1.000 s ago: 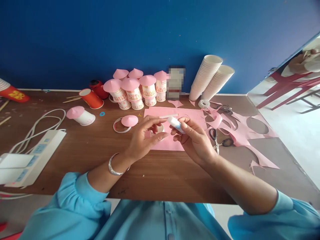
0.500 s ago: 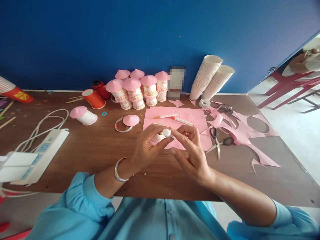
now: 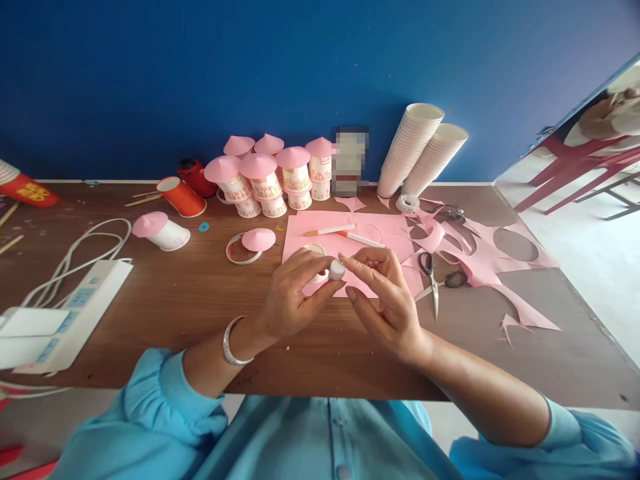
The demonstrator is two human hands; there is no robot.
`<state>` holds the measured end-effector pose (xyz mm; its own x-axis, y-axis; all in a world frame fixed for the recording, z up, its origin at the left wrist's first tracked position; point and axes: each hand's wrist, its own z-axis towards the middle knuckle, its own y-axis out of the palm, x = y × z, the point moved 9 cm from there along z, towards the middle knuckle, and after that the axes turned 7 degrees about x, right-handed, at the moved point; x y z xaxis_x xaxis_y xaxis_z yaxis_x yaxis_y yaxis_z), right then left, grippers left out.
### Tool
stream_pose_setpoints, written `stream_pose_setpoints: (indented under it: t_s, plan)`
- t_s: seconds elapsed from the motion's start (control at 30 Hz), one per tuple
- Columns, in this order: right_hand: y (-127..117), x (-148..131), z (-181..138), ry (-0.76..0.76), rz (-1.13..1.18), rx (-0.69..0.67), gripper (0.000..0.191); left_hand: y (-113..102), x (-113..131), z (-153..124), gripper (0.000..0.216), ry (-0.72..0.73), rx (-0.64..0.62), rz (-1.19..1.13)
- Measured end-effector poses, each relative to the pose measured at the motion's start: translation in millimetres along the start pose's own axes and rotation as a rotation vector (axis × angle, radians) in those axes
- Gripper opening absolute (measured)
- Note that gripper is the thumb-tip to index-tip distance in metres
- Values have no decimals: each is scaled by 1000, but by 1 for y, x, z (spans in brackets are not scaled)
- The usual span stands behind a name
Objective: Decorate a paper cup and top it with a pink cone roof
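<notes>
Between the thumb and forefinger of my left hand (image 3: 297,293) is a small white cylinder with a flat round top (image 3: 337,269), like a bottle cap. My right hand (image 3: 387,303) is just to its right, thumb and fingers apart, the forefinger stretched close to the cylinder's top. Whether that fingertip touches it I cannot tell. Behind my left hand a paper cup (image 3: 315,249) is partly hidden. It sits on a sheet of pink paper (image 3: 350,227), where two markers (image 3: 330,230) also lie. Black-handled scissors (image 3: 434,287) lie open to the right of my right hand.
Decorated paper-cup towers (image 3: 265,180) with pink cone roofs stand by the wall. Cup stacks (image 3: 413,150) lean at the back right, near a tape roll (image 3: 407,203) and pink scraps (image 3: 480,253). At left are a power strip (image 3: 95,307), a roofed cup (image 3: 167,235) and a red cup (image 3: 181,197).
The white cylinder has tipped slightly, so more of its side shows. My right hand has shifted a little to the right, and the whole view has moved slightly.
</notes>
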<state>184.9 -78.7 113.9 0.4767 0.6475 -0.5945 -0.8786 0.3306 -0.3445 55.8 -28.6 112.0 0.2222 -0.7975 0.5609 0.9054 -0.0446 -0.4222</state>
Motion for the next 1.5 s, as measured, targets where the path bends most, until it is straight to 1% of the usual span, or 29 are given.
stream_pose_setpoints:
  t_s: [0.17,0.23,0.33,0.47,0.57,0.67,0.73,0.8,0.97,1.07,1.13,1.2,1.27,1.33,1.4,1.43,1.5]
  plan:
    - [-2,-14,-1,-288,-359,-25,71,0,1,-1,10,-4,-24,-39]
    - [-3,-17,-2,-356,-448,-34,72,0,1,-1,9,-9,-30,-42]
    - [-7,-17,0,-365,-509,-26,69,-1,1,0,9,-11,-31,-28]
    - [-14,-18,2,-316,-471,-7,70,-4,3,3,8,9,-18,12]
    - [-13,-24,1,-363,-474,-31,74,-4,5,3,9,32,-23,13]
    - [-10,-28,0,-405,-503,-65,72,-2,7,3,10,50,-31,17]
    - [-10,-28,2,-400,-497,-68,70,-2,7,2,11,57,-30,19]
    - [-11,-24,5,-336,-438,-76,69,-2,7,2,12,57,-22,14]
    - [-10,-5,11,-27,-101,-135,64,-4,7,3,12,38,-6,1]
    - [-12,11,10,134,67,-99,66,-5,5,4,9,-9,-1,-37]
    - [-13,25,7,247,152,-59,63,-4,-3,3,7,-116,-9,-140]
    - [-10,39,1,346,201,-61,55,1,-16,-1,10,-291,-22,-330]
    - [0,46,-6,402,238,-117,54,6,-29,-7,13,-464,-9,-520]
    - [11,46,-12,408,276,-166,66,10,-38,-12,16,-573,19,-630]
    - [17,43,-16,383,293,-165,79,13,-44,-15,19,-626,30,-673]
    - [18,42,-17,374,295,-152,80,14,-46,-16,20,-639,32,-687]
    - [20,42,-19,393,321,-145,75,16,-49,-18,22,-651,24,-701]
